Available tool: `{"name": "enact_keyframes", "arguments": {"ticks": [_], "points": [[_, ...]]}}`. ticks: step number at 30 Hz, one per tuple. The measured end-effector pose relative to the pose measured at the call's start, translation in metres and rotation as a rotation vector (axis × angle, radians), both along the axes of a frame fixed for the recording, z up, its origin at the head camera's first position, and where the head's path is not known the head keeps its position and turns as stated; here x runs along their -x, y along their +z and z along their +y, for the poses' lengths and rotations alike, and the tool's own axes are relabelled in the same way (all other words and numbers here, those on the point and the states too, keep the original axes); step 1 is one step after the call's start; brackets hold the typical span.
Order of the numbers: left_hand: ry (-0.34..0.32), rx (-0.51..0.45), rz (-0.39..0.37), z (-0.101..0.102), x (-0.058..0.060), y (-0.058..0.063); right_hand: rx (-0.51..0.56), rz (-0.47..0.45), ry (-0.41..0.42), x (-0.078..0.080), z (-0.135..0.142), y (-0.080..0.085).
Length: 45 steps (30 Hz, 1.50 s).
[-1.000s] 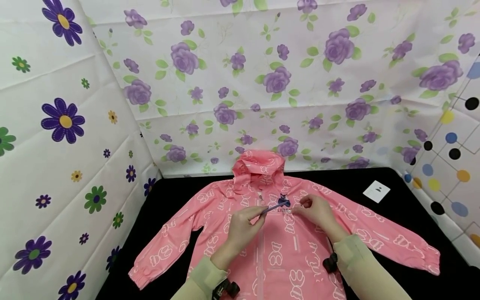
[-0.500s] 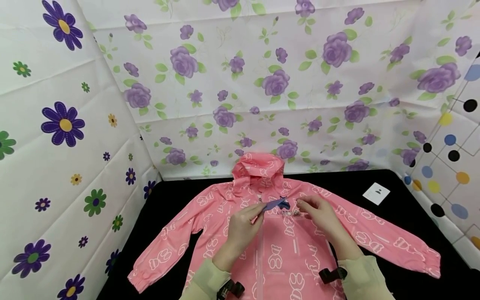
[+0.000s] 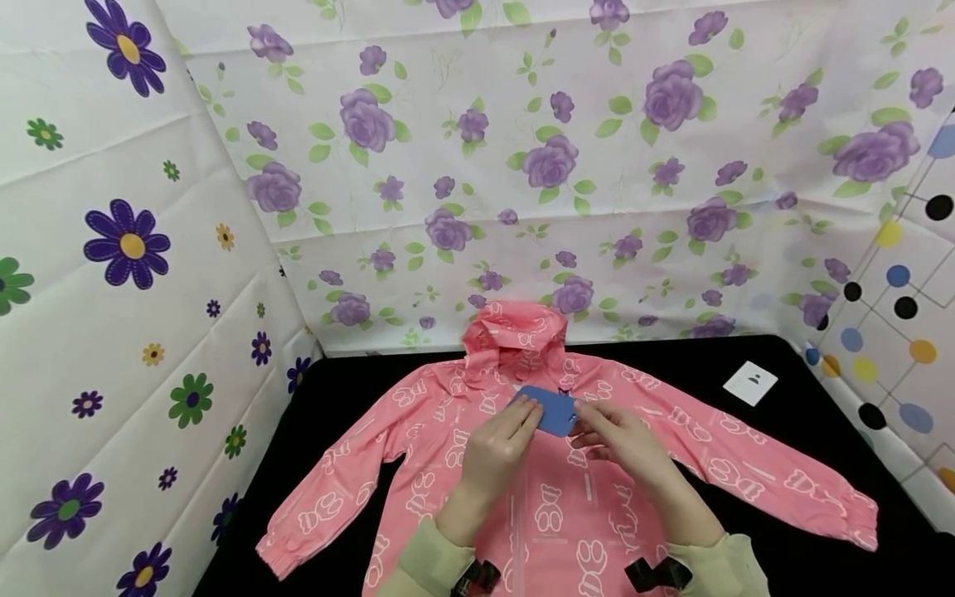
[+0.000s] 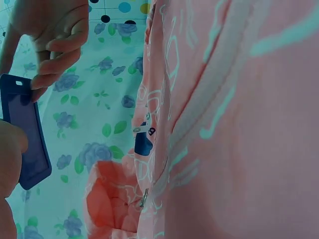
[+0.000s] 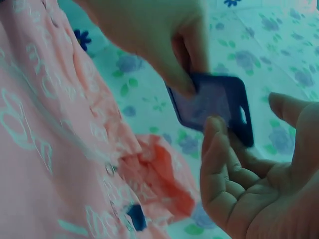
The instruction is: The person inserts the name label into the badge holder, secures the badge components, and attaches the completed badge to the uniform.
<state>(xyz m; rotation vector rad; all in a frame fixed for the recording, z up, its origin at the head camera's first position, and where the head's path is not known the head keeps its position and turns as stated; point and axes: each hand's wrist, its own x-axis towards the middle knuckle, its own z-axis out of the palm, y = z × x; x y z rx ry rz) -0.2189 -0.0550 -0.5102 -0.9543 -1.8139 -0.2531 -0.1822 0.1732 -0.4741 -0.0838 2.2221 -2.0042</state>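
Note:
A blue card holder (image 3: 554,412) with a slot at one end is held up over the chest of a pink hooded jacket (image 3: 548,489). My left hand (image 3: 494,452) pinches its left end between thumb and fingers. The right hand (image 3: 625,441) is at the slotted end; in the right wrist view its fingertips (image 5: 215,127) overlap the holder (image 5: 241,119), while the thumb (image 5: 286,105) stands apart. A clear window shows on the holder's other face (image 4: 27,132) in the left wrist view. The dark blue print (image 4: 143,144) on the jacket's chest is mostly hidden in the head view.
The jacket lies spread with both sleeves out and the hood (image 3: 515,325) toward the back wall. A white card (image 3: 750,383) with a person icon lies on the black tabletop (image 3: 671,352) at right. Flowered cloth walls (image 3: 477,166) stand behind and at the left.
The card holder has turned from nearly edge-on to showing its flat blue face. The right hand has left the jacket chest and moved left to the holder's slotted end.

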Motion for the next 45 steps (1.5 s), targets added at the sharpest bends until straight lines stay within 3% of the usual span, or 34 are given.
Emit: {"name": "enact_keyframes", "arguments": {"ticks": [9, 18, 25, 30, 36, 41, 43, 45], "points": [[-0.028, -0.011, -0.086, 0.001, -0.002, -0.004, 0.123, 0.008, -0.008, 0.003, -0.007, -0.012], [-0.068, -0.027, -0.124, 0.0, -0.002, -0.013, 0.125, -0.001, -0.029, 0.005, -0.004, -0.015], [-0.106, -0.05, -0.135, 0.0, -0.004, -0.011, 0.104, -0.01, -0.026, 0.006, 0.0, -0.016], [-0.156, -0.103, -0.154, -0.001, -0.001, -0.008, 0.096, -0.022, -0.044, 0.007, 0.003, -0.014], [-0.185, -0.263, -0.221, -0.01, 0.005, -0.006, 0.103, -0.014, -0.049, 0.008, 0.012, -0.014], [-0.166, -0.44, -0.364, -0.018, 0.009, -0.006, 0.095, -0.013, -0.033, 0.01, 0.016, -0.016], [-0.183, -0.526, -0.49, -0.018, 0.008, -0.005, 0.101, -0.015, -0.032, 0.01, 0.017, -0.017], [-0.237, -0.627, -0.67, -0.017, 0.007, -0.004, 0.106, -0.019, -0.032, 0.011, 0.017, -0.017]]}}
